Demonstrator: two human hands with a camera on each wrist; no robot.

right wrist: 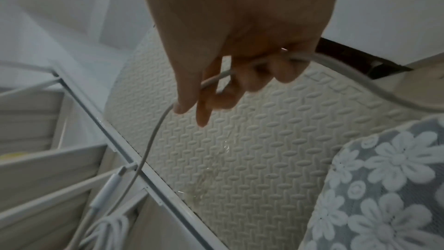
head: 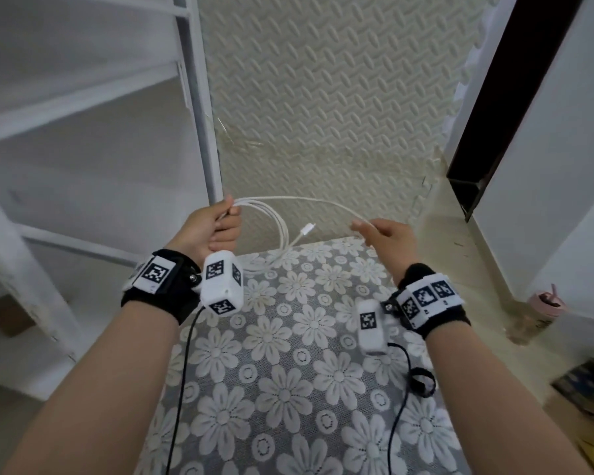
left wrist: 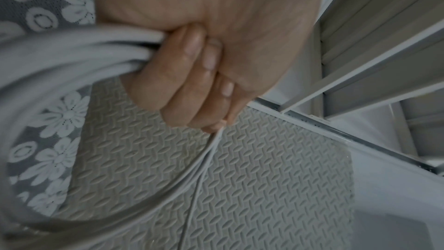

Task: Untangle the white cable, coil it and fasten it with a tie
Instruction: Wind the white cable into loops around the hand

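Observation:
My left hand (head: 216, 222) grips a bundle of loops of the white cable (head: 282, 228) in a closed fist above the far edge of the table. In the left wrist view the fingers (left wrist: 192, 83) curl round several strands of the cable (left wrist: 72, 52). A single strand runs across to my right hand (head: 379, 231), which holds it between thumb and curled fingers (right wrist: 216, 98); the cable (right wrist: 153, 136) trails down from there. The white plug (head: 307, 229) hangs between the hands. A black loop, perhaps the tie (head: 420, 382), lies on the table near my right wrist.
The table wears a grey cloth with white flowers (head: 288, 371). A white metal frame with rails (head: 199, 97) stands to the left, a cream foam mat (head: 323, 97) covers the floor ahead, and a dark doorpost (head: 494, 114) is on the right. A pink cup (head: 542, 303) sits far right.

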